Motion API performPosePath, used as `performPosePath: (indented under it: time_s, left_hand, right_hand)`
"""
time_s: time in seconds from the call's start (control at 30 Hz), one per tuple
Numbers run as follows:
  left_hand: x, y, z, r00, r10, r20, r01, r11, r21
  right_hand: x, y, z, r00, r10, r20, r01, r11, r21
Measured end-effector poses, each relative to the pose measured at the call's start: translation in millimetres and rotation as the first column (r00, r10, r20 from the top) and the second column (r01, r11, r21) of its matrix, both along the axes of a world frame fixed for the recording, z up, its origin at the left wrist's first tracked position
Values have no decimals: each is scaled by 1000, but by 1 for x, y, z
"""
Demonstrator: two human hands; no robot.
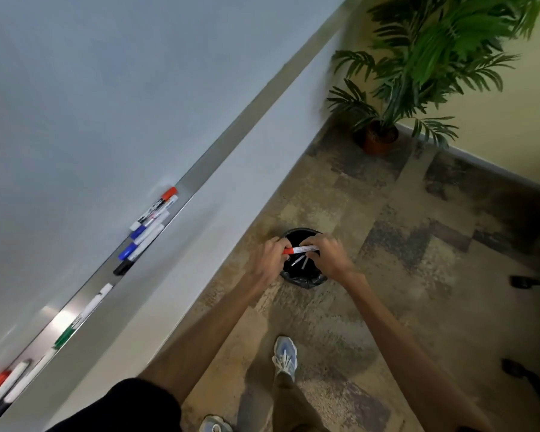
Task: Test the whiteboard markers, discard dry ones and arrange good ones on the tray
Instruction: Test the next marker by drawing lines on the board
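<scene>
Both hands hold one red-capped marker (300, 250) level above a small black bin (300, 236) on the floor. My left hand (270, 255) pinches its red cap end. My right hand (328, 254) grips its white barrel. A few markers lie inside the bin (301, 262). On the whiteboard's metal tray (194, 182) a cluster of red, blue and black markers (148, 226) lies up the rail. A green marker (81, 316) sits lower down. More markers (3, 391) crowd the near left end.
The whiteboard (91, 104) fills the left side. A potted palm (418, 73) stands in the far corner. Patterned carpet covers the floor (418, 260). My sneakers (285, 357) stand just behind the bin. Dark chair-base legs (530, 280) reach in at the right edge.
</scene>
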State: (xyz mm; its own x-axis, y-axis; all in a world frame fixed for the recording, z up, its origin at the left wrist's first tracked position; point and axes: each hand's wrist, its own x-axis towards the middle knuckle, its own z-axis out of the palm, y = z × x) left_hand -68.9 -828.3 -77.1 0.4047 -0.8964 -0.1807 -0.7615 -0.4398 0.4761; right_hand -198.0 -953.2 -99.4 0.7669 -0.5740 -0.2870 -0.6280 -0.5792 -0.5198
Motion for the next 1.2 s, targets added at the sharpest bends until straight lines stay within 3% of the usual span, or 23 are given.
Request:
performPosePath:
  time_s: [0.27,0.4,0.57,0.73,0.97,1.2]
  left_hand:
    - [7,-55,-56,1000,-6,-20,8,998,59]
    - [13,-65,-73,996,-21,-85,29,995,91]
    - [17,-56,-85,997,-26,-75,36,991,131]
    - [21,-51,-79,994,49,-101,-43,997,59]
    - [35,-36,-43,985,147,-93,-157,982,-108]
    - [56,27,6,949,312,-47,-314,925,-213]
  right_hand:
    - [9,-52,-47,989,-133,-66,137,989,57]
    - [11,-65,-71,973,-130,-192,122,991,-53]
    - [15,-65,-81,941,-201,-273,230,970,81]
    - [37,-47,-77,958,-210,-194,235,965,118]
    - [75,-13,-32,979,-193,-68,196,980,42]
    - [101,47,12,973,-210,91,209,978,16]
